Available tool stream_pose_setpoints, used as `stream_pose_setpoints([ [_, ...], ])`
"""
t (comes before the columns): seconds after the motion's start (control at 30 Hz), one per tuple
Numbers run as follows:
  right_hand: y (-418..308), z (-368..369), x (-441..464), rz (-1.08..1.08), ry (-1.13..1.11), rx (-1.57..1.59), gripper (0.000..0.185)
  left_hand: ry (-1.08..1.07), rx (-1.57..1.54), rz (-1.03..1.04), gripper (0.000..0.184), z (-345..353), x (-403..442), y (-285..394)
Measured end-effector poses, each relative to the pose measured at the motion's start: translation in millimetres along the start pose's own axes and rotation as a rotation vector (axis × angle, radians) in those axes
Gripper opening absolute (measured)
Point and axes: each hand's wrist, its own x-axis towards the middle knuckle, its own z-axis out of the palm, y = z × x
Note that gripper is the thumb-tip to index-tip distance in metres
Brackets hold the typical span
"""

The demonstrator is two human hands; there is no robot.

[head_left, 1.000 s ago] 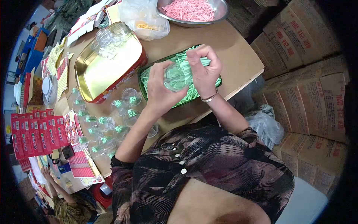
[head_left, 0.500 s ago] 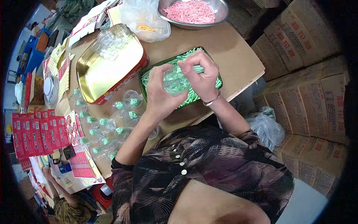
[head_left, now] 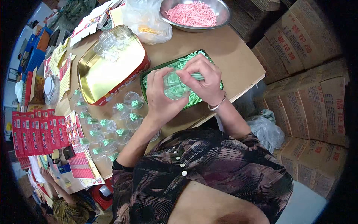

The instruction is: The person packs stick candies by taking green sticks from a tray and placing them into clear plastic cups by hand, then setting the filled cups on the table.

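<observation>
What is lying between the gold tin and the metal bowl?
In the head view, a plastic bag with yellow sticks lies between the tin and the bowl.

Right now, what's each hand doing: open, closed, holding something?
Left hand: closed around a clear cup.
Right hand: closed on a bunch of green sticks.

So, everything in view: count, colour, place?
tray: one, dark green, centre
sticks: many, light green, in tray
cup: one, clear, over tray
stick bunch: one, green, over tray
filled cups: over a dozen, clear, left
tin: one, gold-red, beside tray
empty cups: several, clear, in tin
bowl: one, silver, top
pink sticks: many, in bowl
bags: at least two, clear, top, right
packaging: many, red, left
cartons: several, brown, right
table: one, brown, centre
clutter: uncounted, mixed, far left
co-worker: one, lower left
left hand: one, gripping cup
right hand: one, holding bunch
</observation>
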Motion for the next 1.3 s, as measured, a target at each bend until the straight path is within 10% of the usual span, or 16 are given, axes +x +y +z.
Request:
stream_pose_setpoints([
  [0.4, -12, -10, 8, -0.029, -0.304, -0.224, 0.012, 0.008, -0.003, 0.078, 0.063, 1, 0, 1],
  [0.73, -6, -21, -4, 0.311, 0.004, 0.308, 0.025, -0.032, -0.252, -0.109, 0.066, 2, -7, -13],
  [1.07, -18, -28, -10, 0.199, -0.295, 0.029, 0.015, 0.043, -0.028, 0.160, 0.068, -1, 0, -22],
  [1.3, -22, -41, -6, 0.253, -0.183, 0.097, 0.016, 0.025, -0.127, -0.039, 0.070, -7, -6, -31],
])
